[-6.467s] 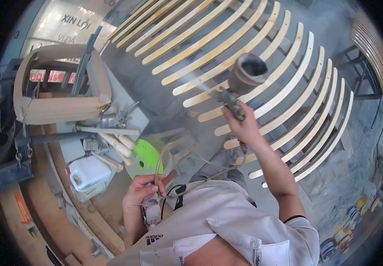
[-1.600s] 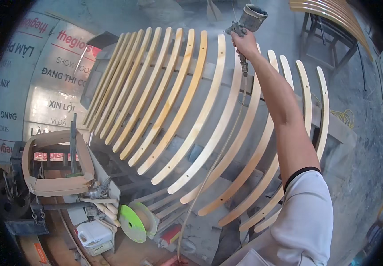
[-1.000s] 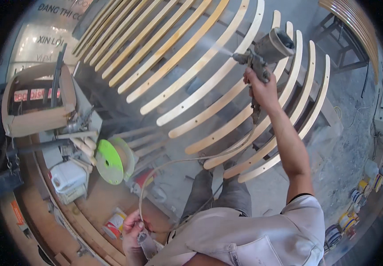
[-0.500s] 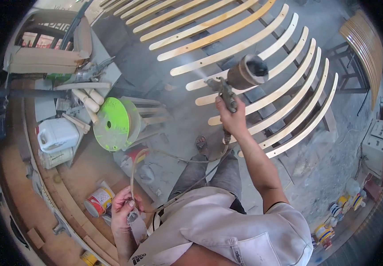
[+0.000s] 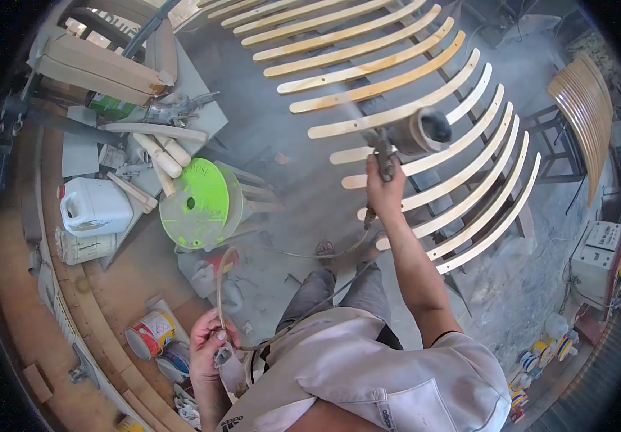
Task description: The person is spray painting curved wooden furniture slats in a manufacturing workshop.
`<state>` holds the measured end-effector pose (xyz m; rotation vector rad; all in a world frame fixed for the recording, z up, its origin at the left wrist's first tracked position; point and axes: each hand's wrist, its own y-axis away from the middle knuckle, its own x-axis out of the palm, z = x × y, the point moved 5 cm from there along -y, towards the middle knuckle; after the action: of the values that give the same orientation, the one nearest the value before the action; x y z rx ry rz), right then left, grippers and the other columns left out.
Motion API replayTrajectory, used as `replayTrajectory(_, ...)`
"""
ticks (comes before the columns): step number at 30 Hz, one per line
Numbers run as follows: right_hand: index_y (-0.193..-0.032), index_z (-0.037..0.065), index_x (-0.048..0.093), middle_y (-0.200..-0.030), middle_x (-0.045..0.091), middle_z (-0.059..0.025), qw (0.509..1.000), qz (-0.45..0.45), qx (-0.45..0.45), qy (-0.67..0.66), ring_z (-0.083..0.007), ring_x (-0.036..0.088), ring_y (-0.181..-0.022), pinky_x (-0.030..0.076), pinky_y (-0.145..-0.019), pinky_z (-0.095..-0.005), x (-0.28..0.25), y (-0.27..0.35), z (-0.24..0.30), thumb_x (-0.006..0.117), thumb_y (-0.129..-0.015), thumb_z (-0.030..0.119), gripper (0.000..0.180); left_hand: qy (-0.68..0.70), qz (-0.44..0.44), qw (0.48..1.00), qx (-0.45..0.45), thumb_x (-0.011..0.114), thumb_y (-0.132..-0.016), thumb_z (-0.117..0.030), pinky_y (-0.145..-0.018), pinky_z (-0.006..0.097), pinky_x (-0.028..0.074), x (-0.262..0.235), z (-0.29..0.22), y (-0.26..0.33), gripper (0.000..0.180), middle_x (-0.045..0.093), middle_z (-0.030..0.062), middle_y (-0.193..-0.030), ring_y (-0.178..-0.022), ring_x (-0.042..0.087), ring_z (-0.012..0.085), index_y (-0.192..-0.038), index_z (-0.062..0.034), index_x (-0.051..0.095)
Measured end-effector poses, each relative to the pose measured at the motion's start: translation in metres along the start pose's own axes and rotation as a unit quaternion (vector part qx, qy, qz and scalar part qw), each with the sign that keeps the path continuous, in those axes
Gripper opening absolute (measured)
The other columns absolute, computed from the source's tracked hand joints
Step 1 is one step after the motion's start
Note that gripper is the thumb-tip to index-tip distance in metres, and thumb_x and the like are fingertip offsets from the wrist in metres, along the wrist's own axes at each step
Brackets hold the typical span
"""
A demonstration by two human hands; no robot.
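My right hand [image 5: 384,189] is wrapped round the grip of a spray gun [image 5: 381,142], whose dark round cup [image 5: 420,132] sticks out to the right. A pale mist leaves the nozzle toward the upper left, over a row of curved wooden slats [image 5: 397,115]. The slats lie side by side on dark supports, some lighter, some more yellow. From beneath the gun an air hose [image 5: 303,253] runs back to my left side. Low on the left, my left hand [image 5: 210,338] is closed around a loop of this hose, near a crumpled clear plastic piece [image 5: 230,366].
A green-faced reel [image 5: 195,203] stands left of the slats, beside a white jug [image 5: 94,207] and wooden rods [image 5: 158,157]. A paint bucket [image 5: 150,334] sits on the brown boards. At the right are a grey control box [image 5: 598,261] and a curved slatted panel [image 5: 582,119].
The view has shifted, so the slats appear lower and further right. My right hand with the spray gun has moved slightly along the slats, still spraying. My left hand keeps the hose.
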<state>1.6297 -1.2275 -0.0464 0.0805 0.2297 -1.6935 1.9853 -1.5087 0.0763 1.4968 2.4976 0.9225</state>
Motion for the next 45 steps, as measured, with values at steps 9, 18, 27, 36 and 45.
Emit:
replayTrajectory(9, -0.094, -0.002, 0.061, -0.068, 0.06, -0.0097, 0.997, 0.071, 0.007, -0.012, -0.0148, 0.051, -0.062, 0.044, -0.058, -0.0317, 0.056, 0.011, 0.017, 0.064, -0.09, 0.015, 0.017, 0.013, -0.029, 0.999, 0.011, 0.067, -0.082, -0.011, -0.057, 0.03, 0.052, -0.016, 0.006, 0.001, 0.049, 0.065, 0.0122, -0.09, -0.067, 0.064, 0.0215, -0.128, -0.0048, 0.052)
replayTrajectory(18, -0.096, 0.001, 0.06, -0.067, 0.054, 0.0007, 0.981, 0.192, 0.009, -0.039, -0.0066, 0.046, -0.063, 0.04, -0.057, -0.0258, 0.013, 0.071, 0.02, 0.064, -0.09, 0.012, 0.014, -0.018, 0.024, 1.0, 0.003, 0.068, -0.082, -0.013, -0.053, 0.029, 0.05, -0.001, 0.005, -0.016, 0.05, 0.064, 0.0121, -0.089, -0.064, 0.063, 0.0217, -0.128, -0.0048, 0.051)
replayTrajectory(27, -0.094, -0.003, 0.061, -0.071, 0.063, -0.0071, 0.994, -0.044, 0.055, 0.087, -0.0117, 0.054, -0.066, 0.045, -0.061, -0.0301, -0.137, 0.033, -0.01, 0.064, -0.091, 0.013, 0.016, -0.039, 0.045, 0.998, -0.035, 0.066, -0.081, -0.011, -0.054, 0.03, 0.051, 0.049, 0.015, -0.023, 0.051, 0.064, 0.0122, -0.089, -0.064, 0.063, 0.0218, -0.129, -0.0048, 0.051)
replayTrajectory(36, -0.09, 0.0, 0.061, -0.067, 0.058, -0.0035, 0.999, 0.036, 0.02, 0.017, -0.0115, 0.049, -0.06, 0.042, -0.056, -0.0304, -0.11, 0.042, -0.017, 0.066, -0.089, 0.014, 0.015, -0.057, 0.046, 0.997, -0.035, 0.066, -0.081, -0.011, -0.055, 0.03, 0.051, 0.098, 0.022, -0.017, 0.051, 0.065, 0.012, -0.09, -0.065, 0.063, 0.0207, -0.129, -0.005, 0.051)
replayTrajectory(45, -0.092, 0.001, 0.062, -0.078, 0.06, -0.0218, 0.983, 0.178, 0.024, -0.035, -0.0406, 0.059, -0.073, 0.047, -0.064, -0.0403, -0.108, 0.04, -0.022, 0.069, -0.081, 0.014, 0.018, -0.093, 0.0, 0.994, -0.057, 0.071, -0.079, -0.014, -0.053, 0.029, 0.051, 0.134, 0.019, -0.021, 0.055, 0.065, 0.0104, -0.09, -0.064, 0.062, 0.0187, -0.13, -0.0043, 0.052)
